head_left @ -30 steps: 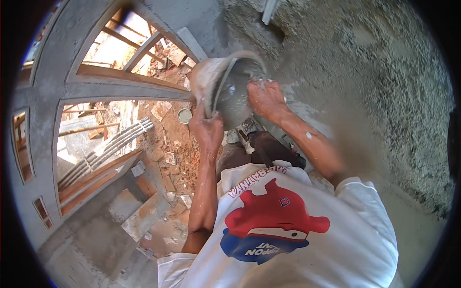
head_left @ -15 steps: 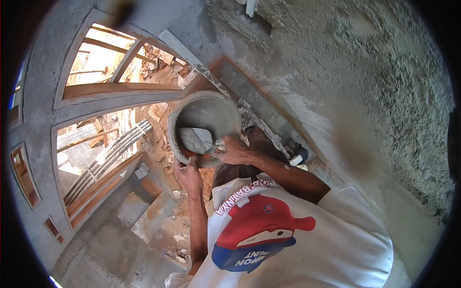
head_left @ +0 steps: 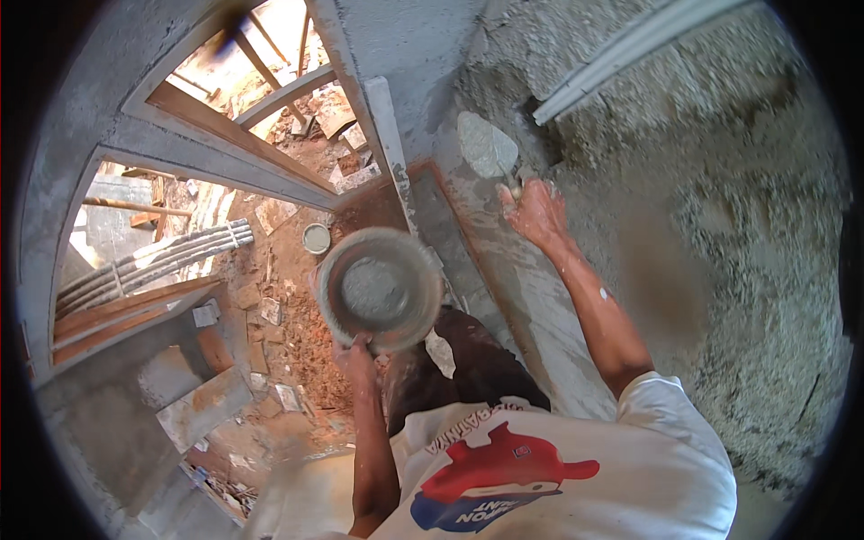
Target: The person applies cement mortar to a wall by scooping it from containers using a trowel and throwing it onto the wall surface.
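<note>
My left hand (head_left: 357,357) grips the near rim of a round bucket (head_left: 421,270) with its thumb over the edge. Grey wet mortar (head_left: 371,286) lies in the bottom of that bucket. Out to the right, my right hand (head_left: 538,211) is closed round the handle of a trowel (head_left: 487,144). The trowel's pale, mortar-smeared blade is up against the wall, close to the corner. I cannot tell how much mortar sits behind the blade.
Rough grey plaster covers the wall (head_left: 720,180) on the right, where white pipes (head_left: 621,58) stick out. Wooden window frames (head_left: 243,139) stand to the left. Below are a small round tin (head_left: 316,238), bundled poles (head_left: 157,270), rubble and boards (head_left: 207,409).
My right hand has lifted the trowel out of the bucket and carried it up and right to the wall. The bucket, still in my left hand, is now lower in view.
</note>
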`<move>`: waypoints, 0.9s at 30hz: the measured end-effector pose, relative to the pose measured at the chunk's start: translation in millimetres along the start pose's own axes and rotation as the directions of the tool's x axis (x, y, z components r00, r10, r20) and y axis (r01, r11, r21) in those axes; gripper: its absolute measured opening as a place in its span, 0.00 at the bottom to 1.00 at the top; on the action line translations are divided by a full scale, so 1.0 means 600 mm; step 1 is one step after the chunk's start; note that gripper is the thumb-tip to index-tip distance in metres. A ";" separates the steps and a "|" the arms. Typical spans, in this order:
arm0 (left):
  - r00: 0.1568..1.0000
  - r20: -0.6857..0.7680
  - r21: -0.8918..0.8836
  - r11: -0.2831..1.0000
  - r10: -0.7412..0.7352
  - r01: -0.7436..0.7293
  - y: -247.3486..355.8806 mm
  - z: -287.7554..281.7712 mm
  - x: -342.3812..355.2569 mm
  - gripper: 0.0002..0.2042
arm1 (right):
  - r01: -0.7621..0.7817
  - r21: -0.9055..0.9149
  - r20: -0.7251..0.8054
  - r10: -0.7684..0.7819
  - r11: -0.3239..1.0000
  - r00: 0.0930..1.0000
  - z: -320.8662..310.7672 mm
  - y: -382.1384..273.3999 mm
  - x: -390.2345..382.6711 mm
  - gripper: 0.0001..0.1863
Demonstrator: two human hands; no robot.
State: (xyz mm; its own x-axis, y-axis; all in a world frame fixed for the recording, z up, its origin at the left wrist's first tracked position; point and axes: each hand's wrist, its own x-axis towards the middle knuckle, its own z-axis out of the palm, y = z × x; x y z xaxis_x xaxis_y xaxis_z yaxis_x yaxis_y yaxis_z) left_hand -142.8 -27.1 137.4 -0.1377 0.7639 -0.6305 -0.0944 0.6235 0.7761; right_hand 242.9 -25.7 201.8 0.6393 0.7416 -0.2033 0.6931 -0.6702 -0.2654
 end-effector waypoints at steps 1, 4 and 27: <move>0.999 -0.035 0.037 0.999 0.012 -0.011 -0.017 -0.031 0.011 0.20 | 0.039 -0.004 -0.003 -0.039 0.999 0.999 0.007 -0.003 0.030 0.21; 0.976 -0.218 0.096 0.995 -0.002 0.024 -0.042 -0.115 0.019 0.17 | 0.126 0.088 0.055 -0.131 0.988 0.990 0.026 -0.044 0.088 0.21; 0.967 -0.249 0.200 0.975 -0.046 0.098 -0.098 -0.089 0.031 0.17 | 0.026 0.183 0.529 -0.121 0.983 0.840 0.001 -0.034 0.142 0.12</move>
State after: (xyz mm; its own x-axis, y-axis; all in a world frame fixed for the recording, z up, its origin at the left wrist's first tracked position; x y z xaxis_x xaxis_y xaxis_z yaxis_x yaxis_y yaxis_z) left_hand -192.7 -58.4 80.9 -0.3742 0.6687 -0.6425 0.0919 0.7162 0.6919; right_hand 283.1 51.1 189.6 0.2772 0.7194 -0.6369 0.6366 -0.6340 -0.4390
